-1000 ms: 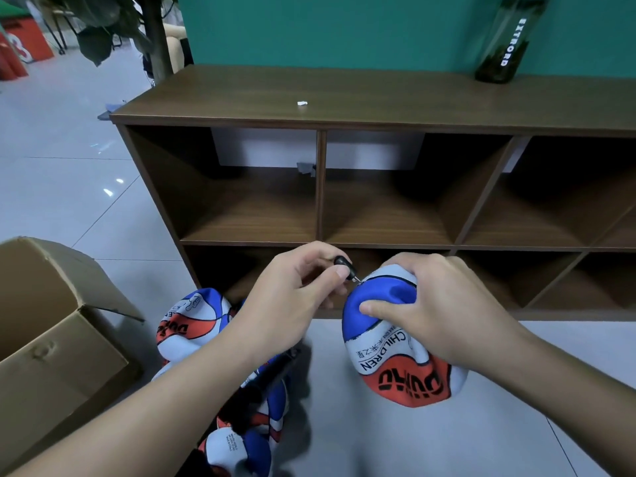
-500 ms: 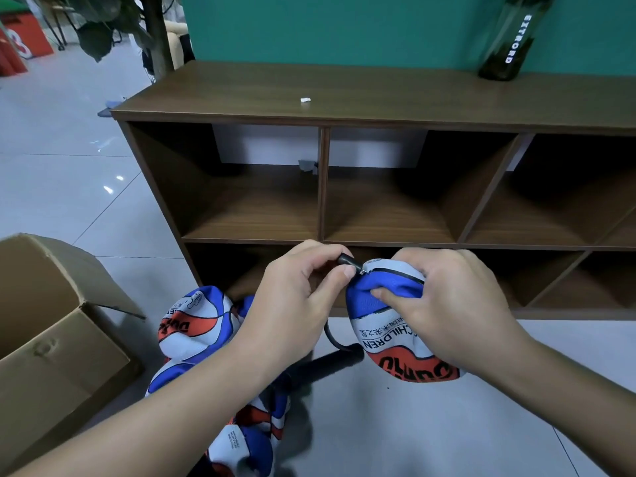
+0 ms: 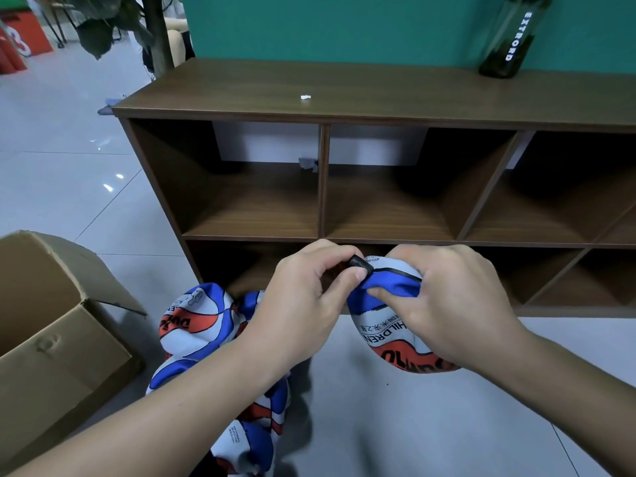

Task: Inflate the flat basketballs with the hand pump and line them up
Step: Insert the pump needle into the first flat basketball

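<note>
A flat basketball (image 3: 389, 325), blue, white and orange with printed lettering, is held up in the near middle of the scene, in front of the lower row of a brown shelf unit (image 3: 378, 108). The right hand (image 3: 454, 301) grips its crumpled top, fingers (image 3: 385, 293) curled into the blue panel and thumb side wrapped over the far edge. Just left of it, the left hand (image 3: 306, 304) pinches a small black pump nozzle (image 3: 359, 263) between thumb and forefinger, its tip pressed against the ball's top edge; whether the needle is inside the valve cannot be told. The remaining fingers of that hand are curled in towards the palm.

Below and to the left, partly under the left forearm, a heap of more flat basketballs (image 3: 196, 321) in the same colours lies on the grey tiled floor (image 3: 430, 425), close to the foot of the shelf unit.

At the near left stands an open cardboard box (image 3: 62, 342) with one flap raised. The shelf unit's compartments are open-fronted. On its top board lies a small white scrap (image 3: 305, 97) near the middle, and at the far right stands a dark bottle (image 3: 507, 43) with white lettering, against a teal wall (image 3: 327, 25). At the far left, leaves and the trunk of a plant (image 3: 151, 29) show, with red objects (image 3: 20, 46) beyond on the floor.
</note>
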### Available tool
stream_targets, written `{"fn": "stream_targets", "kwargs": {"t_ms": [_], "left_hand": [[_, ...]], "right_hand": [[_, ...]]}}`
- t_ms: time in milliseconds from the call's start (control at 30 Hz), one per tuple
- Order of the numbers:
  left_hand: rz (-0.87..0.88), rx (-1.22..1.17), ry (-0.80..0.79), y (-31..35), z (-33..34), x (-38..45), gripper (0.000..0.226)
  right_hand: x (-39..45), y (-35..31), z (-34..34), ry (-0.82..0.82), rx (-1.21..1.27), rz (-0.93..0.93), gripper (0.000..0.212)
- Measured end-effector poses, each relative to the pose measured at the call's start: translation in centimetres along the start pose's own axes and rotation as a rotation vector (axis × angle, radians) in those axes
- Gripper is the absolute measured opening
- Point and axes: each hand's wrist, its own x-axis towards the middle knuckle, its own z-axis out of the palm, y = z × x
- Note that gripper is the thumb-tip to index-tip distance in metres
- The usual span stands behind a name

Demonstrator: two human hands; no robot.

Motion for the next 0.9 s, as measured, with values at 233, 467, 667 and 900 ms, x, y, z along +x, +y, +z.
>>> {"fn": "stream_targets", "kwargs": {"t_ms": [233,467,667,900], "left_hand": [[-0.046,0.013,-0.051,-0.2,-0.8,0.6,0.014],[-0.235,-0.019,-0.271,-3.8,-3.1,1.0,0.036],[-0.572,0.288,-0.444,-7.0,-3.0,0.3,0.08],[-0.911,-0.037,-0.597,-6.4,0.3,-0.8,0.123]], "right_hand": [[0.2,0.4,0.0,-0.034,0.095,0.049,0.026],[-0.3,3.3,0.1,-0.153,0.261,0.117,0.021],[0.2,5.0,0.0,-0.128,0.348,0.18,0.022],[0.5,5.3,0.2,-0.107,0.364,0.214,0.021]]}}
